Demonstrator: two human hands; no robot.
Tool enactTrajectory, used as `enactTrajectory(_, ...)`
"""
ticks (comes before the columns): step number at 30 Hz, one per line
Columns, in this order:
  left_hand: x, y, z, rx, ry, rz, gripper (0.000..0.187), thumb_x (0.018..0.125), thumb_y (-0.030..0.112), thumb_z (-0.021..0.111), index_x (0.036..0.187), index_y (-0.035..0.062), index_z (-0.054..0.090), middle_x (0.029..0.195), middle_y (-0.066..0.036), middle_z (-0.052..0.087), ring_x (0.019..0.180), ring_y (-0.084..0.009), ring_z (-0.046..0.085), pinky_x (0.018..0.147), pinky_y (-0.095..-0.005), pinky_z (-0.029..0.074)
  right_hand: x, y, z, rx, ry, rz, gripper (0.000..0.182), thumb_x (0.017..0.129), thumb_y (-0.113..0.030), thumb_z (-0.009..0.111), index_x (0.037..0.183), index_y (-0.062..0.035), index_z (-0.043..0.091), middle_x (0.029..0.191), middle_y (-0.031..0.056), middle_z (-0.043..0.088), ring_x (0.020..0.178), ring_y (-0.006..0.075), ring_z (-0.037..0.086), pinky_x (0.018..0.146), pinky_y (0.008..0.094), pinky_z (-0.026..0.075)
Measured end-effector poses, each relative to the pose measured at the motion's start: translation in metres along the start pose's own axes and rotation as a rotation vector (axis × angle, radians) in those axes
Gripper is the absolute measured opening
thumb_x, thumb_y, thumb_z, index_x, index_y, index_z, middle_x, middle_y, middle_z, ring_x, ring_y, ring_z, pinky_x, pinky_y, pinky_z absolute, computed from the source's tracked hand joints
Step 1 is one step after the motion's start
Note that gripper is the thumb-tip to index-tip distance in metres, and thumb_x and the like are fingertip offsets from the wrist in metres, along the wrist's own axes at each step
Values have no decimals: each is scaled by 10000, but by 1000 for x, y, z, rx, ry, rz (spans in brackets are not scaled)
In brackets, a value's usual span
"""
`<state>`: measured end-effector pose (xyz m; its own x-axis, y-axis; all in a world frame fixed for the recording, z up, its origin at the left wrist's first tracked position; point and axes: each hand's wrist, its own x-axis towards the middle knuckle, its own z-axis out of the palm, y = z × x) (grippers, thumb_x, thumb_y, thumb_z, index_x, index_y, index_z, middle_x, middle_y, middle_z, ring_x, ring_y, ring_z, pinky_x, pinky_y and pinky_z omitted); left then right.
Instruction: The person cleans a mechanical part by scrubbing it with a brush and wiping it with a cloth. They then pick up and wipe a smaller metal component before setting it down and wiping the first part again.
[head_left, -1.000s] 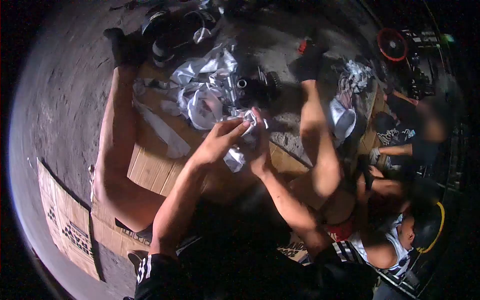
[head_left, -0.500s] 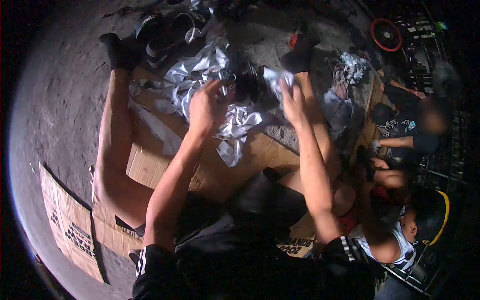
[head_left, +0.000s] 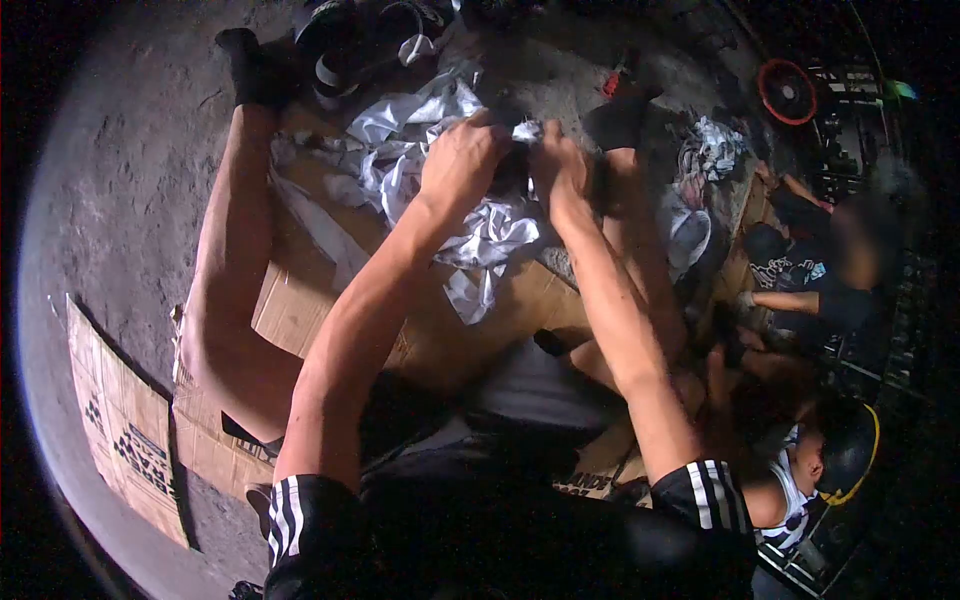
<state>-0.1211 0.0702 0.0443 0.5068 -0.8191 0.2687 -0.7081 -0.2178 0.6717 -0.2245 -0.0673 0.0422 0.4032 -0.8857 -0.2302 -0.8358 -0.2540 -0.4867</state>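
My left hand [head_left: 463, 160] and my right hand [head_left: 560, 168] are close together over the far end of the cardboard, fingers curled. A small piece of whitish cloth [head_left: 526, 131] shows between them, against my right hand's fingers. What my left hand grips is hidden behind its knuckles. Below and between the hands is a dark shape [head_left: 513, 172] too dim to name. Crumpled silvery cloth scraps [head_left: 400, 165] lie beside and under my left hand, and more silvery scraps [head_left: 497, 232] hang toward me on the cardboard sheet [head_left: 440, 335].
My legs stretch out on both sides. Dark straps and gear [head_left: 345, 45] lie at the far left. A pale rag heap [head_left: 715, 145] and a red-rimmed wheel [head_left: 787, 92] are at the right, where two people sit near. Another cardboard piece [head_left: 120, 430] lies lower left.
My hands have come together from apart. The crumpled whitish cloth in my right hand is now mostly hidden, and the shiny ringed metal thing at my left hand no longer shows.
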Motion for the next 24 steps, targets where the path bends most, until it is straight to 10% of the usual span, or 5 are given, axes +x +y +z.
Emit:
enactTrajectory(4,0,-7,5,-23,34,26,141,882,140,600,874,56,713,983,-165,648,882,-391,671,757,-485,543,-42,71,37,-331,515,-575,311,949,-314,605,1136,-66,591,944,279,688,942,448,673,837,550,514)
enactTrajectory(8,0,6,-8,-63,14,-40,117,850,118,608,856,57,708,981,-164,656,896,-388,678,764,-487,547,-94,122,57,-353,63,-200,317,922,-268,659,1153,-76,557,927,245,702,854,489,667,774,585,522)
enactTrajectory(14,9,-1,-1,-5,9,44,143,878,161,626,868,55,722,993,-179,669,899,-383,684,782,-475,557,-59,46,-15,216,458,-472,437,927,-226,662,1265,31,558,1151,297,646,1091,444,628,928,453,485)
enactTrajectory(20,32,-4,-3,62,7,-96,137,868,100,592,869,23,705,935,-217,691,851,-412,694,747,-510,560,25,-22,-16,-31,-9,-136,261,967,-235,535,1091,-32,644,1123,229,683,1008,375,671,799,482,504)
enactTrajectory(24,61,-21,-4,64,46,-62,147,845,82,587,866,9,713,936,-240,705,862,-439,695,745,-508,570,20,3,12,-642,96,-538,233,932,-233,604,1134,-127,651,987,196,710,875,388,694,741,514,542)
